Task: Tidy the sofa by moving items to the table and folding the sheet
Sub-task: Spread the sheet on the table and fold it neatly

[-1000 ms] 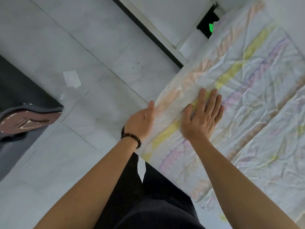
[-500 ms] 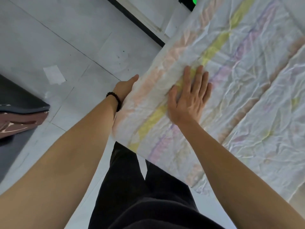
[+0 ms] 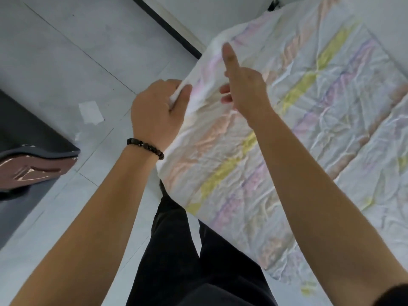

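So the sheet (image 3: 304,133) is the main thing here: white, crinkly, with faded peach, yellow and purple stripes. It takes up most of the right side of the view, and most of it lies spread out flat over whatever is underneath, which it fully hides. The left edge is lifted off that surface and hangs over the floor and the person's legs.

The left hand (image 3: 157,112) has that raised edge. Its fingers and thumb are curled round a bunched bit of cloth, so it's properly clamped on the sheet. The right hand (image 3: 245,91) is just beside it, up over the lifted part. Its index finger sticks straight out toward the folded-over rim and the other fingers are curled in. Honestly can't tell if those curled fingers are pinching fabric or just held in front of it.

There's a dark bead bracelet (image 3: 145,145) on the left wrist. Black trousers (image 3: 176,250) show below between the two forearms, with the sheet's near corner hanging over them.

The rest is pale grey tiled floor (image 3: 66,51), with a small scrap of white paper (image 3: 91,112) lying on it left of the hands. A dark mat (image 3: 19,120) sits at the far left edge, and a glossy brown thing with a dark rim (image 3: 28,168) is on top of it, can't make out what. A dark strip (image 3: 167,25) runs diagonally along the floor's far edge up top.
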The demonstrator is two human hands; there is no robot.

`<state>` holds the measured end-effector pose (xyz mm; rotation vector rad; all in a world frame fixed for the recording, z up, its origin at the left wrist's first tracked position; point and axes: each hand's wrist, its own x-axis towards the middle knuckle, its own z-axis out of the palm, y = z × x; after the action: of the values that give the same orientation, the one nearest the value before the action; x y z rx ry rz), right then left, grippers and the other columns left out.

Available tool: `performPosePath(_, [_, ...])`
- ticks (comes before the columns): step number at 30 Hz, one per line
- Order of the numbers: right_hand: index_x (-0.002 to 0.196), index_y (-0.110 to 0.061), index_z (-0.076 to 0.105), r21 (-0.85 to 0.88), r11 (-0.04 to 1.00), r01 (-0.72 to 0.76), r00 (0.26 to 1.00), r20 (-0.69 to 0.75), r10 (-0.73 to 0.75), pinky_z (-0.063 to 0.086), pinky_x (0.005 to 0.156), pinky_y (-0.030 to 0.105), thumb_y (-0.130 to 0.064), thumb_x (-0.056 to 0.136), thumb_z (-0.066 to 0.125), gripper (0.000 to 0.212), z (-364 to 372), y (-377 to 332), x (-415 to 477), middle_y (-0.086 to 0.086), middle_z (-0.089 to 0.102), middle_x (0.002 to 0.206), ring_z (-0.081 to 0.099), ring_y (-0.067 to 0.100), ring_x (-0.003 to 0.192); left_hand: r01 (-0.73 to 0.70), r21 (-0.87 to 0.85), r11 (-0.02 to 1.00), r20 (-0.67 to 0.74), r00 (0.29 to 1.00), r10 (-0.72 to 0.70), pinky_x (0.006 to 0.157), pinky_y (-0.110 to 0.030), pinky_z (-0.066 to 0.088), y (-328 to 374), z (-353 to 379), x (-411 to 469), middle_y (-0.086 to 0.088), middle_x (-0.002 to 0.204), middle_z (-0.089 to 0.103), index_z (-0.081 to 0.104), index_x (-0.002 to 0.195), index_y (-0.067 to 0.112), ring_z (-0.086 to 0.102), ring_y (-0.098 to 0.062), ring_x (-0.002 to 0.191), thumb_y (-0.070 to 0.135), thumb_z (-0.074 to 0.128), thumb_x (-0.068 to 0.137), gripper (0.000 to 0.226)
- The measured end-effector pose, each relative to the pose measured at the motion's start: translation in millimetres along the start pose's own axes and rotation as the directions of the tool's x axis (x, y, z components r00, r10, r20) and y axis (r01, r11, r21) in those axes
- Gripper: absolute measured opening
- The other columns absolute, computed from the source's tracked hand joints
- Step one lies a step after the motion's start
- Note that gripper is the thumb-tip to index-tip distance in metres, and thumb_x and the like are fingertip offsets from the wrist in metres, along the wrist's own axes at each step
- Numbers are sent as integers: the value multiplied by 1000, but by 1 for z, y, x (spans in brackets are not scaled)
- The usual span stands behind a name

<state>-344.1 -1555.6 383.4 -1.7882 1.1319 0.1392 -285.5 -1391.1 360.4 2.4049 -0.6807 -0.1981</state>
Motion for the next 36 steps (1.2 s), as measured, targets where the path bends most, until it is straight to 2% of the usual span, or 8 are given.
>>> performPosePath(6, [101,2,61,228,966,-120,988,118,95,49,59,35,-5,87,49,20,13,14,37,13,59,75,58,26,65,-136,219,966,293,954,68,50,-26,30,-8,4,-43,2,67,49,61,97,16,48,-24,55,33,57,93,18])
performPosePath(12, [139,-13,48,454,885,-99,995,21,100,55,64,27,-22,104,38,37,-22,50,7,10,63,109,65,20,79,-153,445,883,415,908,-52,44,-22,19,-11,-17,-67,4,48,39,34,68,21,33,-15,39,39,51,94,36])
performPosePath(16, [121,-11,59,670,738,83,973,-213,84,55,74,31,-25,102,43,28,-58,71,-27,0,63,102,61,17,90,-337,126,933,417,871,259,43,-21,19,31,-36,-100,9,45,25,26,66,25,31,-12,37,42,52,91,40])
performPosePath(18, [116,-25,65,720,677,150,936,-323,136,56,81,30,-24,101,46,25,-69,86,-50,-5,70,108,66,14,96,-404,-92,910,500,772,393,45,-23,26,53,-35,-121,11,51,28,30,70,26,35,-8,43,45,52,92,36])
performPosePath(23, [146,-12,40,669,728,-149,846,-295,444,51,76,29,-20,97,55,52,-65,145,-105,5,63,105,61,16,86,-211,-277,938,930,188,317,88,-28,50,73,-4,-160,6,103,64,56,108,23,62,-10,95,48,52,94,29])
performPosePath(27, [144,-16,41,685,681,-261,839,-188,511,55,65,24,-23,96,58,51,-45,170,-153,7,67,101,63,15,72,-620,-133,773,747,450,489,86,-40,49,64,13,-160,-1,103,65,63,99,18,58,-21,100,29,49,96,18])
performPosePath(29, [142,-20,43,633,713,-301,849,-162,503,58,77,33,-30,94,58,51,-29,178,-172,5,69,101,68,19,83,-672,62,738,721,542,433,109,-43,37,57,15,-151,-9,142,49,57,127,20,40,-27,135,27,49,96,33])
performPosePath(36, [134,-20,46,372,877,-303,912,-154,381,50,75,30,-40,92,62,50,4,179,-202,-1,63,106,57,16,90,-758,217,616,833,472,288,121,-36,18,34,14,-123,-5,162,17,32,150,24,18,-28,146,20,44,97,54])
